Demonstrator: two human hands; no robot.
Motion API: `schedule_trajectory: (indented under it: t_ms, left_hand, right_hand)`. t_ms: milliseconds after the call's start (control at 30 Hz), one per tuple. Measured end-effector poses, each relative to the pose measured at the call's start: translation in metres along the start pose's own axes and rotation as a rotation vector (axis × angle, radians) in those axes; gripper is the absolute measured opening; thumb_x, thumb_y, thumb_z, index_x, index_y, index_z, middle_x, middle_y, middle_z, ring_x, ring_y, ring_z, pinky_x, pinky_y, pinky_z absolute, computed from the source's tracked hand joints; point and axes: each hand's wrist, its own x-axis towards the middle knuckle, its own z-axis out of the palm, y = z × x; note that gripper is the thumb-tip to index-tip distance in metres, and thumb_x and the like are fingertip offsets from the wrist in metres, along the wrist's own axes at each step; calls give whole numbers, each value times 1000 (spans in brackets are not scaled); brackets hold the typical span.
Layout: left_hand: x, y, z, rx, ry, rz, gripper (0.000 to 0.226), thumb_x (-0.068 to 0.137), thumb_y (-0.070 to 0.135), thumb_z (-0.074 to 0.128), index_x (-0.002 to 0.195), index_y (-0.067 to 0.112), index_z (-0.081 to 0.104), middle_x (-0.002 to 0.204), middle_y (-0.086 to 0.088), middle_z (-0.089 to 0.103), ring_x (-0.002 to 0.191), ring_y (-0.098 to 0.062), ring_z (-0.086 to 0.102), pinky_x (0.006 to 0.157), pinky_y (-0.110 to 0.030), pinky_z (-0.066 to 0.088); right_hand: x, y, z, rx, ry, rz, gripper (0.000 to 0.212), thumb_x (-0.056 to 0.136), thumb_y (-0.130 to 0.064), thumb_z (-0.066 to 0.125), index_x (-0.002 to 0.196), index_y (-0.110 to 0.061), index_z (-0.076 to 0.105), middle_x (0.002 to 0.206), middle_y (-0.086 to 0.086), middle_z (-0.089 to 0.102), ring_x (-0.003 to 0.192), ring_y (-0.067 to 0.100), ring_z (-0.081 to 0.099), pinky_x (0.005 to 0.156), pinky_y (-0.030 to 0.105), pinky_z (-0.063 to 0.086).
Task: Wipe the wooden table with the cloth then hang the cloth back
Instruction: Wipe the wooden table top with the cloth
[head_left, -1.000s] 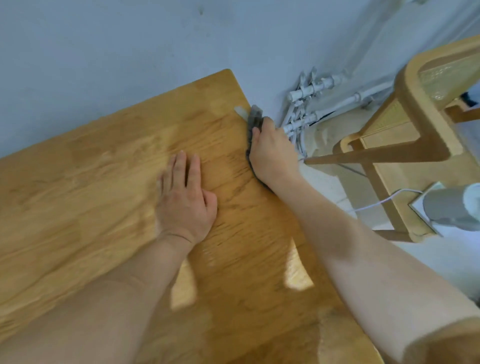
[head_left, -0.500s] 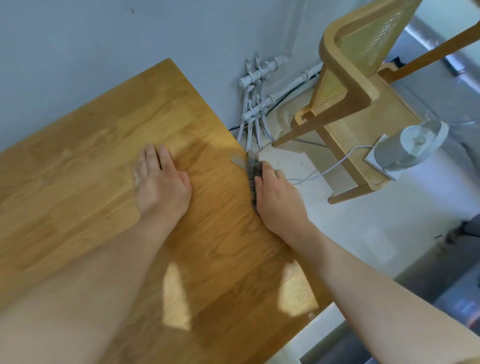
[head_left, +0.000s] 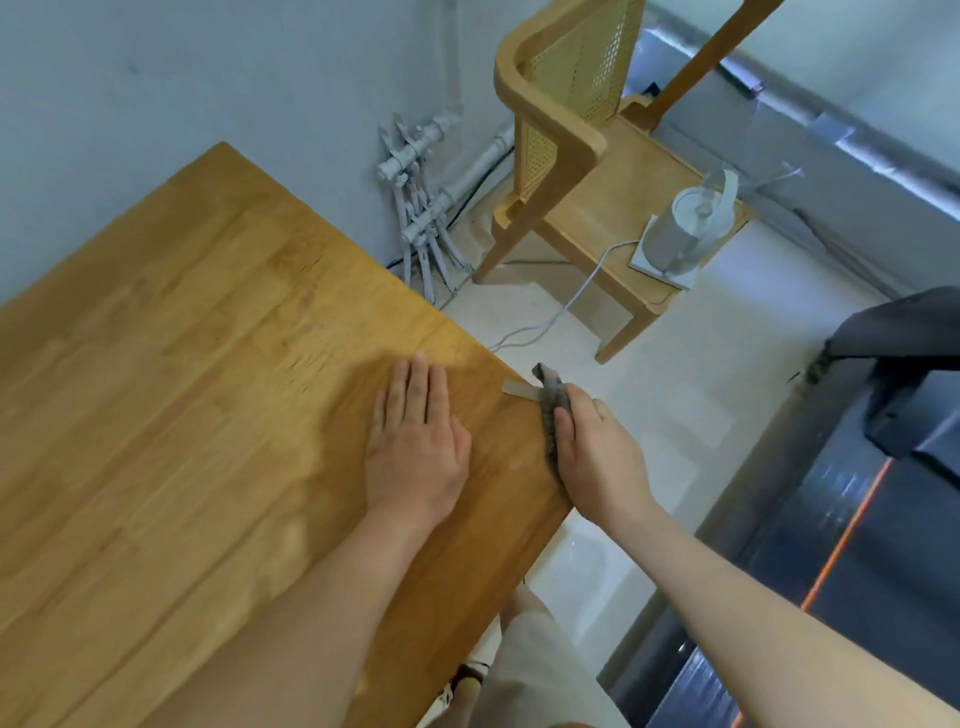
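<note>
The wiping step is in hand, and by my reckoning it is down to the rim of the table (head_left: 182, 364). The right hand (head_left: 592, 457) holds the cloth (head_left: 549, 402) bunched against the table's right edge, close to its near corner. Its fingers lie together along the rim with the thumb out over the floor side. A grey wad of cloth pokes out past the fingertips, and a pale tab from it lies on the table top. How far the fingers wrap under the edge I cannot tell.

The left hand (head_left: 415, 447) lies flat on the table top just inside that edge, palm down, fingers straight and nearly together. It holds nothing and looks to be bracing.

Off the table's far right side stands a chair (head_left: 561, 145) with a kettle (head_left: 685, 228) on its seat.

The next move, I would judge, is to draw the cloth along the last of the edge to the near corner, keeping pressure sideways so it does not slip off. After that comes lifting it clear and carrying it to its hanging place, which is not in view from here.
</note>
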Motion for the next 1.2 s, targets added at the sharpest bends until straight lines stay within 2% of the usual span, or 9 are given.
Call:
schedule_trajectory:
  t_ms: [100,200,267,333,567,767,1000,1100,1200]
  left_hand:
    - [-16,-3,2,-18,16,37,63,94,37,14,152,12,13,161,-6,7,148,-20,-1,119,-39,1]
    - [-42,-2,9,-30,39,61,60,95,32,24,151,11,21,160,-7,14,148,-20,6,117,-41,7]
    - [-54,-4,13,-23,52,95,60,94,31,26,150,10,23,159,-8,18,147,-21,10,117,-42,10]
    - [-57,-8,16,-15,67,124,59,94,30,26,149,10,26,158,-8,22,147,-21,13,117,-43,13]
    - [-55,-15,22,-23,123,169,59,92,26,31,148,8,27,156,-12,26,146,-26,17,117,-47,13]
    - [-52,-15,20,11,139,170,59,90,27,31,146,8,30,155,-11,28,145,-27,18,116,-44,11]
    - [-55,-14,24,19,127,177,60,90,27,28,146,6,30,155,-12,28,145,-28,20,116,-48,16]
    - [-53,-15,24,-18,174,186,60,89,26,29,145,5,32,155,-13,29,144,-29,21,115,-50,15]
    - [-55,-13,23,-33,157,152,62,88,26,30,147,7,30,156,-11,27,146,-25,18,117,-45,11]
  right_hand:
    - [-14,-4,14,295,185,184,34,102,-28,33,132,-18,46,111,7,56,102,23,53,79,35,43]
    - [-27,-27,28,555,400,471,43,102,-23,36,145,-17,35,134,11,44,120,23,45,100,32,38]
    - [-37,-46,37,622,456,594,50,103,-22,37,151,-18,24,146,12,34,130,24,40,105,31,34]
    - [-51,-61,48,633,492,635,56,102,-23,38,153,-19,16,150,12,30,133,27,39,108,40,39]
    - [-85,-80,68,604,456,604,63,101,-19,40,154,-15,7,154,13,23,134,28,41,102,36,44]
    - [-11,-40,40,446,527,573,51,102,-24,35,150,-12,23,142,17,36,115,35,53,93,43,47]
    - [-26,-43,49,434,618,534,60,100,-22,36,153,-4,14,150,18,34,130,32,45,102,40,45]
    - [-81,-74,75,529,529,474,63,101,-18,37,154,-8,4,161,11,12,147,22,19,115,31,30]
    - [-135,-100,103,562,496,441,62,100,-24,33,153,-6,4,161,12,8,148,21,12,112,7,9]
